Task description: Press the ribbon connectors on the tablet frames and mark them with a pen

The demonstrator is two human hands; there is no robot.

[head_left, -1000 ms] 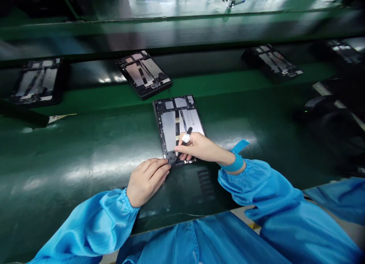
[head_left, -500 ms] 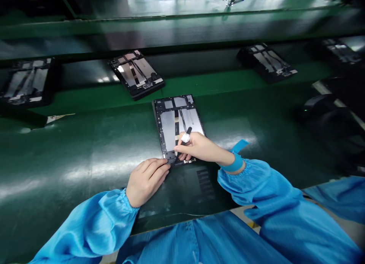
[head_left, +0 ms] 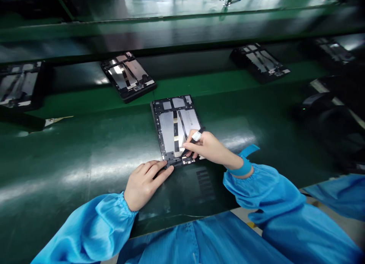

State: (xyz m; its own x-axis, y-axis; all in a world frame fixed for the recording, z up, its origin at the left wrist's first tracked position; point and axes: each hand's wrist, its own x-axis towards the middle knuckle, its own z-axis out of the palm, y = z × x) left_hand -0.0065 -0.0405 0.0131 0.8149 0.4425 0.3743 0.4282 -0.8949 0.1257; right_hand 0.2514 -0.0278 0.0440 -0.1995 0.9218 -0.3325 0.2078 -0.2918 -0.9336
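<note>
So the right hand [head_left: 209, 145] has a skinny black tool [head_left: 196, 136] pinched in its fingers, pen-style, white wrap near the top. Can't tell if the tip's actually touching anything, but it's right over the near end of the opened tablet [head_left: 167, 129], which lies on the green bench [head_left: 99, 142] in front of the person. I'd worry about a slip there: push at that slant and the point could skate into the small parts or nick the flat cable [head_left: 176, 131].

The left hand [head_left: 144, 184] isn't clenched, just fingers stretched out with the tips on the near left corner. Pretty light hold imo, so a sideways shove might swivel the tablet on that shiny top.

Also, the blue wrist strap [head_left: 242, 168] has a loose tail sticking up; could snag, though it's well clear of the other tablet [head_left: 128, 75] further back.
</note>
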